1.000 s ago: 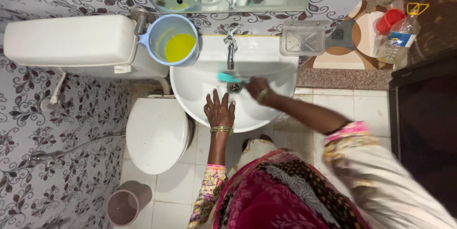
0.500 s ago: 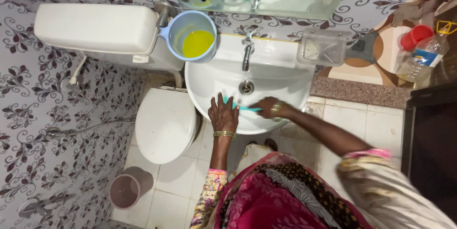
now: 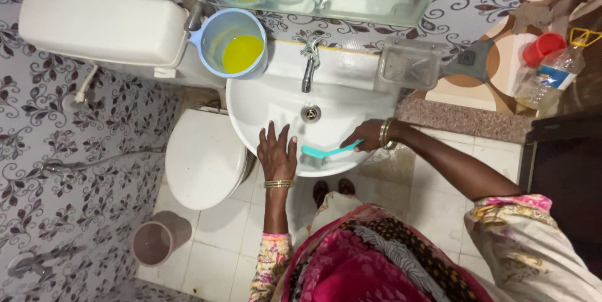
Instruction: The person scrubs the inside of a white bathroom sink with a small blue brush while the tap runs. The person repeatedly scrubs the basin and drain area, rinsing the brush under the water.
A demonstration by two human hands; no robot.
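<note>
My right hand [image 3: 371, 135] grips the handle of a teal scrub brush [image 3: 320, 153], whose bristle head rests on the near rim of the white wash basin [image 3: 263, 104]. My left hand [image 3: 276, 153] lies flat with fingers spread on the basin's front rim, just left of the brush head. The drain [image 3: 310, 113] and the metal tap [image 3: 308, 67] sit beyond both hands.
A blue mug [image 3: 231, 45] with yellow liquid stands at the basin's back left, next to the white cistern [image 3: 100, 23]. The closed toilet [image 3: 204, 158] is to the left, a pink bin [image 3: 160, 239] on the floor, a clear soap tray [image 3: 411, 63] and a bottle [image 3: 552, 76] at right.
The right hand drew the brush from the drain area to the basin's near rim and swung out to the right. The left hand stayed on the front rim.
</note>
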